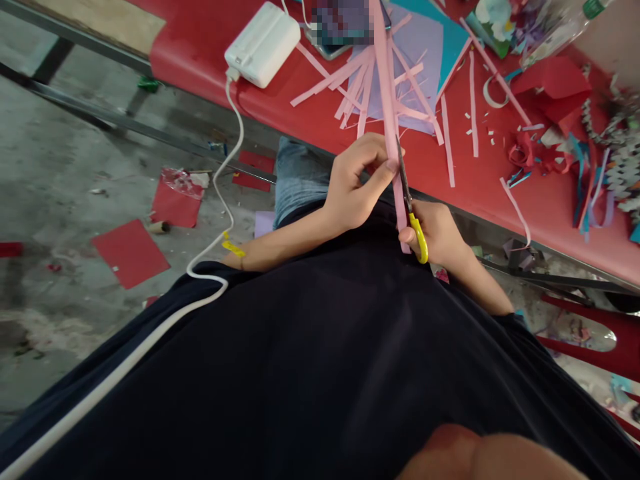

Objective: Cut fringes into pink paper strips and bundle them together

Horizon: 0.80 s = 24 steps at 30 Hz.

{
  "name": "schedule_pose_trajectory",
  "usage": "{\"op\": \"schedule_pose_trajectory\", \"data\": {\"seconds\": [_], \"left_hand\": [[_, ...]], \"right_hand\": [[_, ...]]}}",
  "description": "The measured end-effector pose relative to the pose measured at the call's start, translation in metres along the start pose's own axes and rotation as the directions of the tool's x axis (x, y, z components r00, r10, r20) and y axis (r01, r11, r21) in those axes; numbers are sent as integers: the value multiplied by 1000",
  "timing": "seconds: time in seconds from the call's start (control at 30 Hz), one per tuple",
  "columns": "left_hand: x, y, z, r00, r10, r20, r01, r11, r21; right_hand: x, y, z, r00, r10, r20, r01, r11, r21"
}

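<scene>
A: State of the hands?

B: Left hand (357, 183): thumb and fingers pinching a long pink strip (387, 107). Right hand (443, 230): closed round the yellow handle of the scissors (423, 248); blades lie along the strip's right edge.

A: Position of the strip?

B: Upper part over the red counter (465, 181), lower end before the dark shirt (320, 347), near the right thumb. Loose strips (320, 88) lie on the counter, some across a purple sheet (427, 53).

A: Labels, writing?

B: White box (265, 43), cable (239, 133) plugged in: small grey mark at that end, too small to read. Phone (330, 50) beside it: screen blurred into blocks, illegible.
</scene>
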State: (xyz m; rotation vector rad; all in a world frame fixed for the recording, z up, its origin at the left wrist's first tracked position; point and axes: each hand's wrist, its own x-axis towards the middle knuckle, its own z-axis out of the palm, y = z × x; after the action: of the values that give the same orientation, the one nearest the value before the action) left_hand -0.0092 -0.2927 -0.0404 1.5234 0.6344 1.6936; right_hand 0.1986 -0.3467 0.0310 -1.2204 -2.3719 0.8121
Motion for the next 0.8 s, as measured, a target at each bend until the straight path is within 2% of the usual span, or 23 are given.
{"op": "schedule_pose_trajectory", "data": {"seconds": [0.33,0.53,0.8], "left_hand": [[1,38,7,997,57,44,-61,993,102],[2,40,7,995,64,76,-72,991,110],[2,38,7,996,40,77,-47,994,98]], "right_hand": [[-1,-1,2,999,10,-30,-8,998,61],[0,2,4,1000,-1,-15,4,989,151],[1,2,7,999,17,-37,-11,987,162]]}}
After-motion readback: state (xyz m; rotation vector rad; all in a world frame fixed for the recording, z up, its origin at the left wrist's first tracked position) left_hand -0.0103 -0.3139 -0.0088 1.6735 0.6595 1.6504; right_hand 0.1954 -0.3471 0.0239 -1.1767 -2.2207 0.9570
